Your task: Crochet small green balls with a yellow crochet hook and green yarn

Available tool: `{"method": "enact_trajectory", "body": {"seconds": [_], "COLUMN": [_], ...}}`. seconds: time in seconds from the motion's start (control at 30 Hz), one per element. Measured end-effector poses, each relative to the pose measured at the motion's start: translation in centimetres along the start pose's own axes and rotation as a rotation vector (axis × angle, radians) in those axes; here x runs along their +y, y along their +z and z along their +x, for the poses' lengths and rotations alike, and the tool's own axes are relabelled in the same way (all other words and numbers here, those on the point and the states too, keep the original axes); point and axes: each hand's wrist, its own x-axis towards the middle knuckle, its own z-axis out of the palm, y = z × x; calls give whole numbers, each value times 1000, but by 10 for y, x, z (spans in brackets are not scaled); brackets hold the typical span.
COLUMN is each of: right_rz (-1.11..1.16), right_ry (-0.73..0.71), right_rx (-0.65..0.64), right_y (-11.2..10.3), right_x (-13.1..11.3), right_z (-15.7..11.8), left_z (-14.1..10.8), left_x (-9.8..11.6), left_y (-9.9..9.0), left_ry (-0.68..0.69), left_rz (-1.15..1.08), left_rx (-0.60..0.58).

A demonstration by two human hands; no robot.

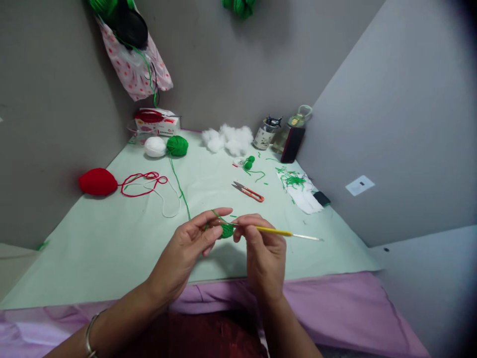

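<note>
Between thumb and fingers, my left hand (192,243) pinches a small green crocheted piece (226,230), its index finger stretched out with green yarn over it. My right hand (264,251) is closed on a crochet hook with a yellow handle (278,231); the hook's tip meets the green piece and its silver rear end points right. A strand of green yarn (180,189) runs from the green ball (177,145) down to my left hand. Both hands are raised near the table's front edge, close together.
Orange-handled snips (249,191) lie beyond my hands. A red yarn ball (98,182) and white yarn ball (155,147) are on the left. White stuffing (228,139), a pen jar (264,138) and a phone (292,145) stand at the back. Green scraps (294,180) lie right.
</note>
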Motion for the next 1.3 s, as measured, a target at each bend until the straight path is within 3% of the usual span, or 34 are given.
{"method": "enact_trajectory", "body": {"seconds": [0.17,0.33,0.43,0.53,0.6,0.67,0.73,0.8,0.9,0.97,1.13,1.23,1.3], "right_rz": [210,174,-43,-367,-589,-721,-667,-453,-140,-100,-358,-561,-526], "right_ry": [156,119,-44,-346,-556,-690,-664,-494,-225,-181,-379,-614,-580], "right_rx": [5,-32,-45,-128,-177,-178,-145,-80,-40,-76,-101,-118,-123], "right_y": [1,1,-2,-6,-7,-8,-9,-8,-4,-2,0,-3,-6], "right_x": [-3,-7,-8,-6,-3,-1,-1,-3,-6,-6,0,3,2], "right_z": [8,6,0,-7,-9,-10,-9,-6,-1,1,-6,-10,-9], "left_z": [-2,-1,0,-1,-2,-2,-2,0,1,1,-2,0,2], "left_x": [2,1,0,-1,-1,0,2,5,7,5,-1,-1,1], "left_y": [-2,-6,-8,-4,-1,1,1,-1,-3,-1,5,4,1], "left_ry": [9,27,68,113,103,-5,-161,-240,-166,-91,6,-101,-199], "left_rz": [-15,5,55,116,46,-116,-272,-348,-340,-277,-172,-260,-345], "left_rx": [-6,11,20,85,107,60,-18,-58,-50,-41,24,18,-18]}}
